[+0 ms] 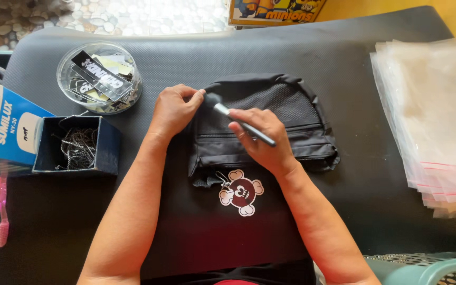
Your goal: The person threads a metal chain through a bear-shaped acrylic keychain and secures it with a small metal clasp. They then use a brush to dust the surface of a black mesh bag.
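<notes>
A dark padded desk (354,58) is carrying the work, with a stack of clear zip bags (434,121) lying at its right edge and a teal basket (423,266) showing at the lower right corner. At the centre, a small black pouch (291,113) with a mesh front is lying flat, a cartoon charm (241,191) on a short chain resting just below it. The left hand (174,110) is pinching the pouch's upper left corner, its grip closed on the fabric. The right hand (262,140) is gripping a slim brush (238,122), the dark bristles touching the pouch near the left fingertips. Keeping the fabric pinned taut and the strokes light would likely serve the brushing best. To the left, a blue open box (75,145) is holding thin chains, a round clear tub (100,77) is holding printed tags, and a pink toothbrush (0,211) is lying near the desk's edge.
</notes>
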